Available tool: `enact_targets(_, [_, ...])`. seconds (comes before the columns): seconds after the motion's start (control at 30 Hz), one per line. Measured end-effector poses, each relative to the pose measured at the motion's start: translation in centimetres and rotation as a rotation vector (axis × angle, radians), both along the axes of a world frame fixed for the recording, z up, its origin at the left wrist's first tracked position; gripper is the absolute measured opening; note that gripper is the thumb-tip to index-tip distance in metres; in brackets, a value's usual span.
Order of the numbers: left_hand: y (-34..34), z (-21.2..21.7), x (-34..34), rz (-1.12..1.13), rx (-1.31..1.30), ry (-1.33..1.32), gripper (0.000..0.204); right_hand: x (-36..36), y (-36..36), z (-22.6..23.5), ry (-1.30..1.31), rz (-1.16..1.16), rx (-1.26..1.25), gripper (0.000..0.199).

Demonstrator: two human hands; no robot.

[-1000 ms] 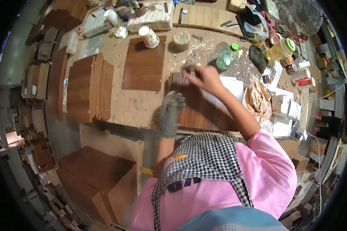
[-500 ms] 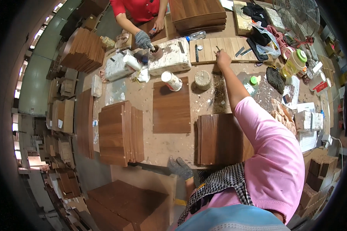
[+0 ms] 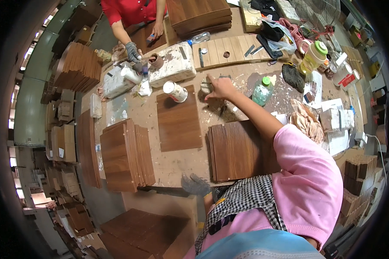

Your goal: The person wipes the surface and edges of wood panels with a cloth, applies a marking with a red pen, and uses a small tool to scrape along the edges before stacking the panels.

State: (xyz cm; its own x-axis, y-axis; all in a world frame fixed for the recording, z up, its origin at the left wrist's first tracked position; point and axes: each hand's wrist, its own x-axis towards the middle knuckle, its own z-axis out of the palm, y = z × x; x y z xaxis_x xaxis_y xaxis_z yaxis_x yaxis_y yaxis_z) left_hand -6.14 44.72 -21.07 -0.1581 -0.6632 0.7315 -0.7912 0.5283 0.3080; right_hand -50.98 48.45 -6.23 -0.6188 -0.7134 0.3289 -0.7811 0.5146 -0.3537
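My right hand (image 3: 222, 88), bare, reaches over the middle of the table with index finger and thumb apart. Partly behind its fingers is a round greyish pot (image 3: 206, 88); whether they touch it I cannot tell. In a grey glove, my left hand (image 3: 196, 184) rests at the table's near edge, fingers spread, holding nothing. Between the hands lies a brown wood-grain panel (image 3: 180, 125) with a white bottle (image 3: 175, 91) standing on its far end. A stack of similar panels (image 3: 233, 151) is under my right forearm. A green-capped clear bottle (image 3: 263, 91) stands right of my right hand.
Another panel stack (image 3: 124, 155) is at the left. Across the table a person in red (image 3: 136, 13) has a gloved hand by a brown cup (image 3: 155, 61) on a white block (image 3: 173, 69). A slatted wooden board (image 3: 237, 45) lies at the back, cluttered bags (image 3: 274, 32) beside it.
My right hand has come off the slatted board, moving nearer and left to the round pot. A small round dark spot shows on the board. The view has shifted; my left hand stays at the edge.
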Motion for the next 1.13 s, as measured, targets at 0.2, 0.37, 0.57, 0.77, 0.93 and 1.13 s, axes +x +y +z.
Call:
enact_targets(0.2, [0.3, 0.8, -0.7, -0.027, -0.083, -0.078, 0.041, -2.4, -0.6, -0.7, 0.006, -0.033, 0.009, 0.098])
enact_targets(0.37, [1.8, 1.7, -0.8, -0.006, 0.061, -0.008, 0.041, -2.7, -0.8, 0.9, -0.059, -0.109, 0.013, 0.080])
enact_targets(0.57, [1.8, 2.2, -1.4, -0.008, 0.111, 0.026, 0.044, -10.8, -0.8, 4.0, -0.107, -0.590, -0.307, 0.077])
enact_targets(0.77, [2.7, 1.9, -0.8, -0.049, -0.004, -0.054, 0.036, -15.9, -0.5, 3.2, -0.206, -0.622, -0.161, 0.088])
enact_targets(0.93, [3.1, 1.9, -0.3, -0.064, -0.009, 0.018, 0.038, -14.5, -1.5, 3.0, -0.014, -0.766, -0.098, 0.085])
enact_targets(1.13, [2.6, 1.6, -0.6, -0.101, 0.010, -0.002, 0.040, -15.3, -1.5, 2.1, 0.009, -0.810, -0.024, 0.105])
